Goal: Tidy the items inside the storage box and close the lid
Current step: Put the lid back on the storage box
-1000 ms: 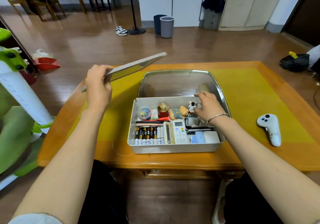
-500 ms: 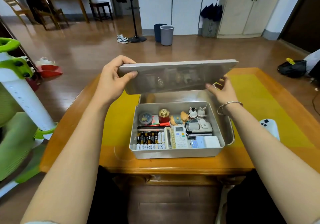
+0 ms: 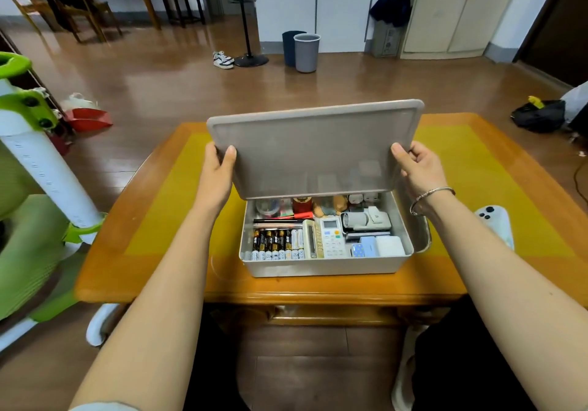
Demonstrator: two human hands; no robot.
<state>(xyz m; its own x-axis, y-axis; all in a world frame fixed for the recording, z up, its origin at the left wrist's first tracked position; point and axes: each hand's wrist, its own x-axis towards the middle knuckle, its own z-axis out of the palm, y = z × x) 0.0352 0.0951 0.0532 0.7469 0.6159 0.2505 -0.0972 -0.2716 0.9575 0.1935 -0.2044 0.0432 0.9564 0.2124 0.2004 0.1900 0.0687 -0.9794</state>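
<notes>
Now the left hand [image 3: 219, 172] and the right hand [image 3: 420, 168] each grasp a short end of the lid [image 3: 315, 149], thumbs on top, holding it tilted above the far half of the storage box [image 3: 324, 266], which sits at the counter's [image 3: 159, 251] near edge. Judged best: level the lid, line up its corners with the rim, then lower and press evenly.

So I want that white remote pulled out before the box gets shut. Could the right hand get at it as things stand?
Probably not right away: the right hand grips the lid together with the left hand. The remote itself lies uncovered near the storage box's front, so a freed hand could likely reach it.
</notes>
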